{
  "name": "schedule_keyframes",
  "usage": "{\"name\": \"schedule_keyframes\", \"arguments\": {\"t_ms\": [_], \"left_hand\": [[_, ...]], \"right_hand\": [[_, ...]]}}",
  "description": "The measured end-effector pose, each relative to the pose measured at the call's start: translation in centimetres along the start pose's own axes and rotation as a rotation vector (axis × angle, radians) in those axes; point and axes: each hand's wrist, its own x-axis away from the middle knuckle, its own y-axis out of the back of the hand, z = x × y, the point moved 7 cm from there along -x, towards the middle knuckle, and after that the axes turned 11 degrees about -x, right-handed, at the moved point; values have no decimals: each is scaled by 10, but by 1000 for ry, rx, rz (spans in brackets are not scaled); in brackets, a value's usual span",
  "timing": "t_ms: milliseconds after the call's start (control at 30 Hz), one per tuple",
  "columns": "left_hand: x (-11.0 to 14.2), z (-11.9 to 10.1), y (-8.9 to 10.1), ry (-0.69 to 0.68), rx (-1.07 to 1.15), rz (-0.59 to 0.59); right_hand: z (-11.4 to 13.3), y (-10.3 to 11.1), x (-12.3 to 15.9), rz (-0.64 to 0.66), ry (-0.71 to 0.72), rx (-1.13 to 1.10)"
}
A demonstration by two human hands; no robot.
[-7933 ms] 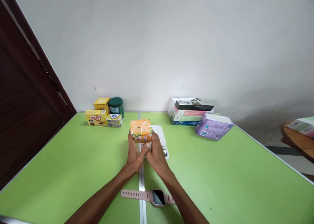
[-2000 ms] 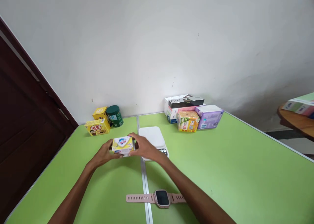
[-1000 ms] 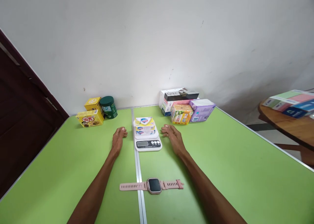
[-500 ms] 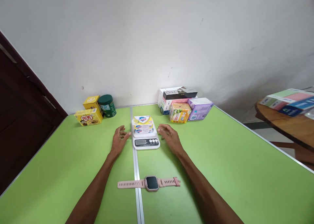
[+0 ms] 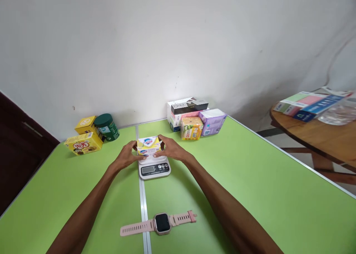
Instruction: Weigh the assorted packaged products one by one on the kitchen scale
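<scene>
My left hand and my right hand are closed on opposite sides of stacked yellow-and-white soap boxes. Thumbs press on the front while the fingers wrap round the sides. Directly below sits a white kitchen scale with a dark display and round buttons. Whether the boxes still touch its platform, I cannot tell; my thumbs hide the lower part of the stack. Nearer to me, a pink-strapped smartwatch lies flat across the metal seam of the table.
Two yellow snack boxes and a green canister stand at the back left. Boxes at the back right include a black-topped one, beside an orange tissue pack and a purple pack. A wooden table stands at far right.
Both hands have closed in from either side and now grip the soap boxes; before, they hovered apart from them. The view has shifted, moving the table things leftward in the picture.
</scene>
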Motion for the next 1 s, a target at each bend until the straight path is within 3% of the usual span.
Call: {"name": "schedule_keyframes", "arguments": {"t_ms": [133, 267, 333, 467, 567, 667, 833, 1000], "left_hand": [[-3, -21, 2, -38, -25, 35], [-14, -72, -18, -109, -17, 57], [-24, -102, -44, -137, 45, 79], [-53, -154, -120, -161, 216, 139], [-79, -180, -177, -150, 295, 177], [-101, -196, -212, -136, 298, 145], [-124, -202, -224, -95, 232, 5], [-132, -204, -231, -43, 261, -49]], "right_hand": [[3, 13, 12, -10, -15, 34], [2, 56, 50, -75, -41, 31], [-3, 85, 77, -102, -60, 7], [-27, 148, 127, -167, -144, 18], [-49, 188, 152, -224, -222, 22], [-68, 216, 160, -289, -252, -9], [-85, 239, 152, -401, -198, -80], [-104, 252, 149, -612, -241, 8]]}}
